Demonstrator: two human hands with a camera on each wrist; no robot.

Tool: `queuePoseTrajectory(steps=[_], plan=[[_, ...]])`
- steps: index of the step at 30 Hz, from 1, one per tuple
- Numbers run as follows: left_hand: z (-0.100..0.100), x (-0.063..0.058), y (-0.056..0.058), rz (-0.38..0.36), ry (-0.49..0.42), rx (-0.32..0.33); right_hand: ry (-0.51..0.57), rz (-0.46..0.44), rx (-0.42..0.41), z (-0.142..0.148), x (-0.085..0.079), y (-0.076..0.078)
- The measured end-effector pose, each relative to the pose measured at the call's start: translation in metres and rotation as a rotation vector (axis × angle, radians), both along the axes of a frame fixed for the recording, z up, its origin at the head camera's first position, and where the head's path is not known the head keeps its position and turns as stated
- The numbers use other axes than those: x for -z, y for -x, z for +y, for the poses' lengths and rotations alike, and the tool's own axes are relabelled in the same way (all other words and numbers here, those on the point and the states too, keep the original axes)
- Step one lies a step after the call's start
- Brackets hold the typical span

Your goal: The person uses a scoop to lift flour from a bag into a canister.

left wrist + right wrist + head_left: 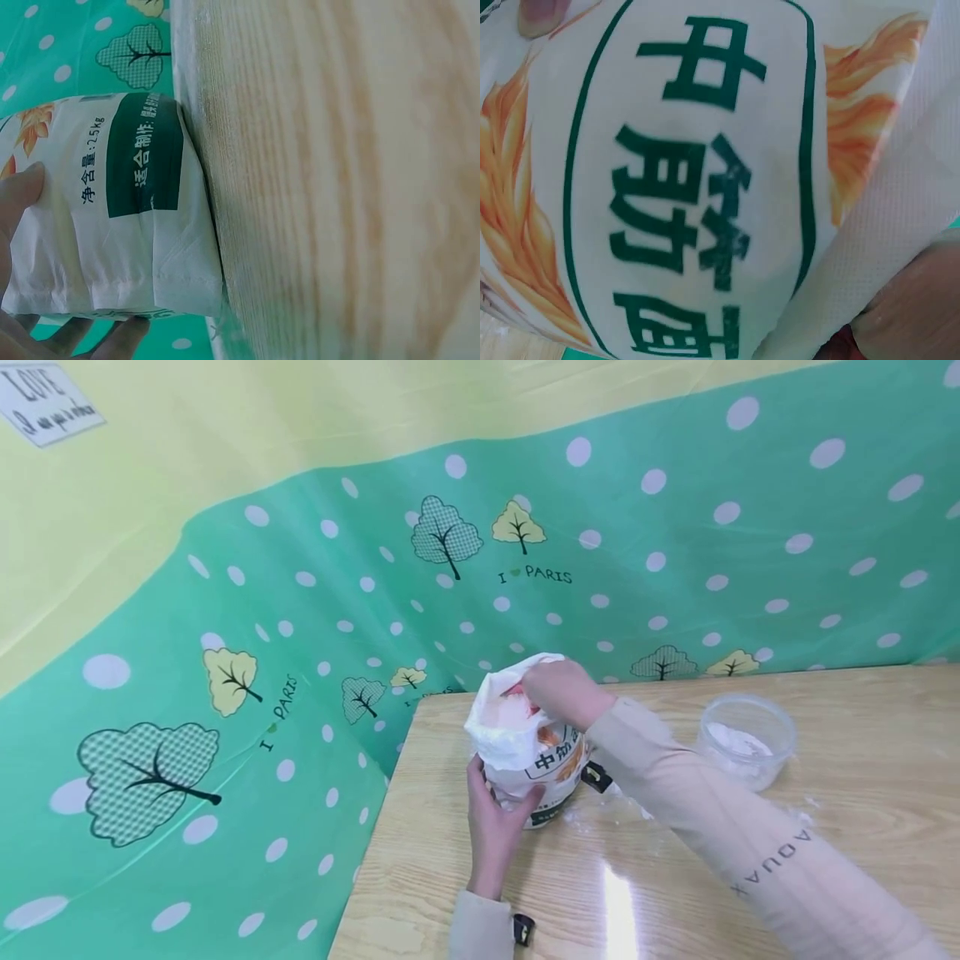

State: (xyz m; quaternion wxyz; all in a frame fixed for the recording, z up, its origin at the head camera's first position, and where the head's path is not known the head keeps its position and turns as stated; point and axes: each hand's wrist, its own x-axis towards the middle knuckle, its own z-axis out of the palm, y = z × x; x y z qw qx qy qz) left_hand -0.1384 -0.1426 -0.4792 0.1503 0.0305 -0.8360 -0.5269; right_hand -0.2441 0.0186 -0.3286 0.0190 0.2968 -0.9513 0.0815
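A white flour bag (pixel 517 768) with green lettering and orange wheat prints stands upright on the table, its top rolled outward around the white flour inside. My left hand (pixel 498 827) grips the bag low on its side; in the left wrist view the thumb (pixel 19 195) lies on the front and the other fingers wrap beneath. Into the bag's mouth reaches my right hand (pixel 566 689), fingers curled around a red object (pixel 531 703) whose far end is hidden. The right wrist view shows part of that hand (pixel 915 307) beside the bag's folded rim.
On the right stands a clear round plastic tub (pixel 748 739) with white flour in it. Spilled flour (pixel 622 802) dusts the wooden table (pixel 420 860) between tub and bag. A green dotted cloth (pixel 315 610) hangs behind and along the table's left edge.
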Motion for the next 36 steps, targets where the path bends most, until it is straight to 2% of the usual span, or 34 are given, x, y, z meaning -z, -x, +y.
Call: queuePoseTrajectory(steps=[6, 12, 18, 23, 28, 36], plan=[[0.0, -0.002, -0.001, -0.008, 0.002, -0.005, 0.026, -0.091, -0.008, -0.001, -0.003, 0.001], [0.005, -0.002, 0.0, -0.037, -0.004, 0.028, 0.085, -0.178, -0.014, 0.003, -0.001, 0.002], [-0.001, -0.001, -0.002, -0.016, -0.007, 0.001, 0.1, -0.194, -0.06, -0.004, -0.001, 0.002], [-0.003, -0.002, 0.0, -0.007, 0.003, 0.013, 0.108, -0.199, -0.049, -0.005, -0.003, 0.002], [-0.004, -0.002, 0.001, -0.011, 0.003, 0.013, 0.153, -0.245, -0.084, -0.001, -0.004, 0.002], [-0.002, 0.0, 0.001, -0.014, -0.002, 0.018, 0.188, -0.256, -0.113, 0.007, -0.005, 0.002]])
